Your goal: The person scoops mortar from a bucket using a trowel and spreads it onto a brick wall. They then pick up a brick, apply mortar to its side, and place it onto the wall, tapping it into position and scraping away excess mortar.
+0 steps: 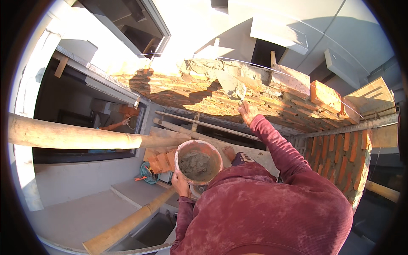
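While your left hand point(180, 183) grips the rim of the bucket point(198, 161), your right hand point(247, 111) is stretched out to the wall point(255, 95) with a trowel point(231, 85). The bucket is round and pinkish, smeared with dried grey, and partly filled with wet grey mortar point(194, 165); it sits in front of your chest, its mouth open toward you, with your left fingers curled over its near edge. The trowel has a flat grey blade caked with mortar. Its long axis runs from your right hand up and to the left, blade tip pointing away from you onto the top course, and the blade lies on the fresh mortar bed there. Your right fingers are closed around its handle, which your hand hides.

Orange-red bricks make up the wall, with grey mortar squeezed from the joints; it runs left to right across the view and bends down at your right. A loose brick point(325, 95) lies on top to the right of the trowel, and a thin string line point(297, 72) stretches along the top course. Two bamboo poles point(76, 137) cross on your left, one level, one slanting toward the lower edge. Below, a small stack of bricks point(161, 161) sits just left of the bucket. I see no packages, labels or signs.
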`<state>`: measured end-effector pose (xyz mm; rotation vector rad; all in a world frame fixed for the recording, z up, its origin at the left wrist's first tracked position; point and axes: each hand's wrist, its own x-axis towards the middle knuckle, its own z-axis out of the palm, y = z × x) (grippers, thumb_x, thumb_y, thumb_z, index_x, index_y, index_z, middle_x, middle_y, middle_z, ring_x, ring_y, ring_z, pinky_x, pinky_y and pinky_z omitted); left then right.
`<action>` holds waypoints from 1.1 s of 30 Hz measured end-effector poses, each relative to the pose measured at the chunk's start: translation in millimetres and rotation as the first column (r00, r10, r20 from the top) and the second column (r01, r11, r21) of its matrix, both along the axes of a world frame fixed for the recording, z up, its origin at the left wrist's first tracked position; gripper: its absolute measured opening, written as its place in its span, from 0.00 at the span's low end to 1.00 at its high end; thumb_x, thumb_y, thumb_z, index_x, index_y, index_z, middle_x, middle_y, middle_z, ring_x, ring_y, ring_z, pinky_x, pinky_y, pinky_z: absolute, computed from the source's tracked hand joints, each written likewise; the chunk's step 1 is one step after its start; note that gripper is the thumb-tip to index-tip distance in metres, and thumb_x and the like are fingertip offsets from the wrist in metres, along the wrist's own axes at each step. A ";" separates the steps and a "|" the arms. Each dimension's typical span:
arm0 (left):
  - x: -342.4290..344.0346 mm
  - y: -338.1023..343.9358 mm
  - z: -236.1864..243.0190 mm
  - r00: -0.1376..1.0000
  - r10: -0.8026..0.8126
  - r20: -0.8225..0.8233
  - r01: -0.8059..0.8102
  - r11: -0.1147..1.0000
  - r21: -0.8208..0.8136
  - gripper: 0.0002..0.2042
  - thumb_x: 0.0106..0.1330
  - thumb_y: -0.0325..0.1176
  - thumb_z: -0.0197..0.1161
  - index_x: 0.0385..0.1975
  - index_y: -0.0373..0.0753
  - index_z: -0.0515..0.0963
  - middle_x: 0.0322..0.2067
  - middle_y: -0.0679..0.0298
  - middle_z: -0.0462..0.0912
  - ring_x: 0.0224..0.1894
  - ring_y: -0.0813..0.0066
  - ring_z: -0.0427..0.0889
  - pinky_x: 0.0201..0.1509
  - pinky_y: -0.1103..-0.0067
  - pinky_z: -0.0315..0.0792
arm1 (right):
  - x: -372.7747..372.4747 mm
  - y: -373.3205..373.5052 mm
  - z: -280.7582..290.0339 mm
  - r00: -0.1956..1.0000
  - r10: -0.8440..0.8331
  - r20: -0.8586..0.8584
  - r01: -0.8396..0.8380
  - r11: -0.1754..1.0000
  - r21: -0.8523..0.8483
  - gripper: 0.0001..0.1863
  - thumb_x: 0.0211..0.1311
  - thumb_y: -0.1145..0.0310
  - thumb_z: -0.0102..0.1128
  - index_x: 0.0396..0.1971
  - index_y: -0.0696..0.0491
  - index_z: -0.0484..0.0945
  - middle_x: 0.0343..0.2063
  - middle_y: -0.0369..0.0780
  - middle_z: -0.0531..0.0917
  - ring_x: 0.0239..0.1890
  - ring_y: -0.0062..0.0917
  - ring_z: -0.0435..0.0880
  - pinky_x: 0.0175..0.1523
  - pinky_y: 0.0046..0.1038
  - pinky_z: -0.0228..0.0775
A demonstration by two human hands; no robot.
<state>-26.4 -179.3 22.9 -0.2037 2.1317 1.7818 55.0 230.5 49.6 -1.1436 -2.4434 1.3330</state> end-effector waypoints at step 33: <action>-90.6 125.3 167.9 0.478 -0.759 -0.442 0.753 0.613 -0.239 0.13 0.69 0.32 0.52 0.46 0.35 0.79 0.21 0.71 0.72 0.22 0.86 0.68 0.25 0.83 0.64 | 34.6 -94.5 62.2 0.645 0.695 0.318 -0.728 0.685 -0.021 0.14 0.57 0.71 0.50 0.39 0.66 0.71 0.28 0.55 0.81 0.32 0.52 0.81 0.38 0.44 0.74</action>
